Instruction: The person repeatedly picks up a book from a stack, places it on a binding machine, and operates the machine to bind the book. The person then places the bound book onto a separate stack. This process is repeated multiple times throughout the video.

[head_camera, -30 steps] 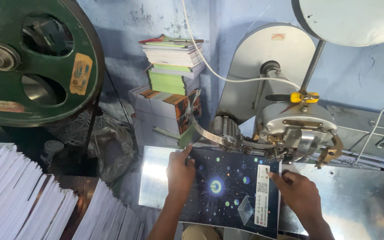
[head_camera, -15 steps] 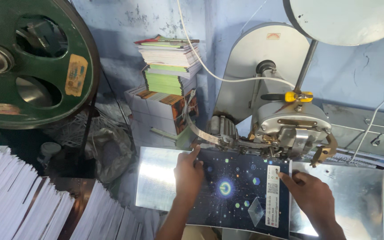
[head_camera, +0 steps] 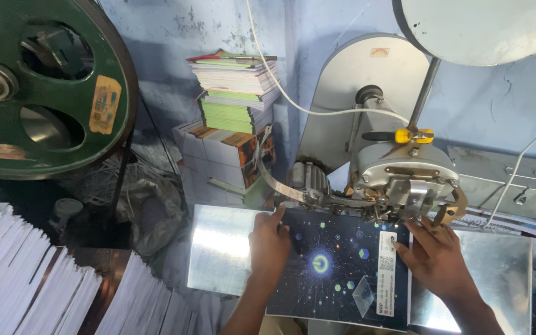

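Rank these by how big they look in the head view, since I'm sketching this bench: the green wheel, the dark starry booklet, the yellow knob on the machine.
1. Green wheel, cut off at the frame edge and nearer the camera, so its lead is partly apparent.
2. Dark starry booklet, under both hands.
3. Yellow knob, smallest by far.

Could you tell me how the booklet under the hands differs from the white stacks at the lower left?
The dark booklet is single and lies flat on the metal table, pressed by the left hand and right hand. The white stacks are many, fanned, untouched and show pale edges. Both look like printed paper.
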